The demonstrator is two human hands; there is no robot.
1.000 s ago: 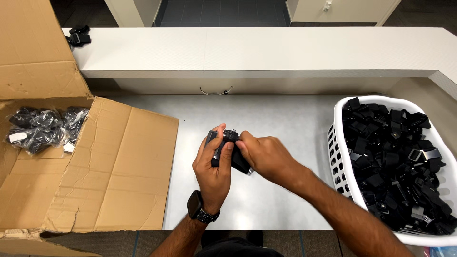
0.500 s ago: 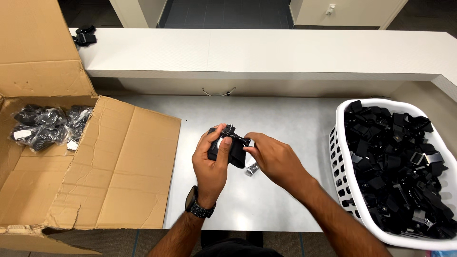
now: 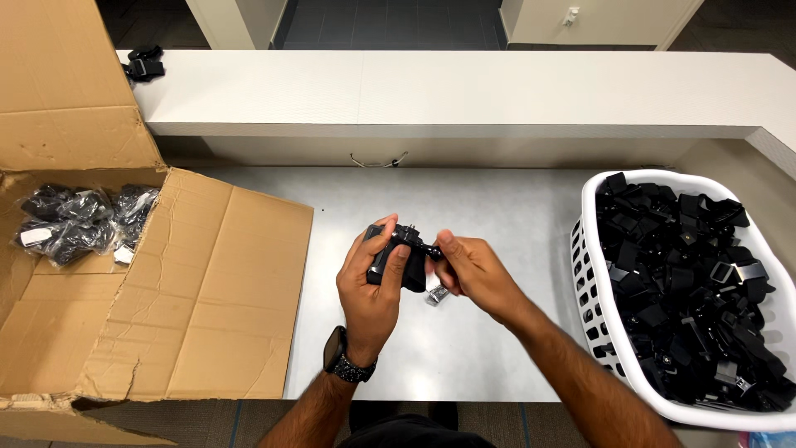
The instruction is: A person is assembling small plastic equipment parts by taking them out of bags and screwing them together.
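Note:
My left hand grips a small black plastic mount above the grey table. My right hand pinches a black screw knob at the mount's top right corner. A small silver-and-black part lies on the table just under my right hand. A dark watch sits on my left wrist.
A white laundry basket full of several black mounts and straps stands at the right. An open cardboard box at the left holds bagged black parts. A white counter runs along the back, with a black item at its left end.
My hands have drawn slightly apart. The right hand now pinches the knob at the mount's corner instead of covering the mount, and the small part on the table has come into view.

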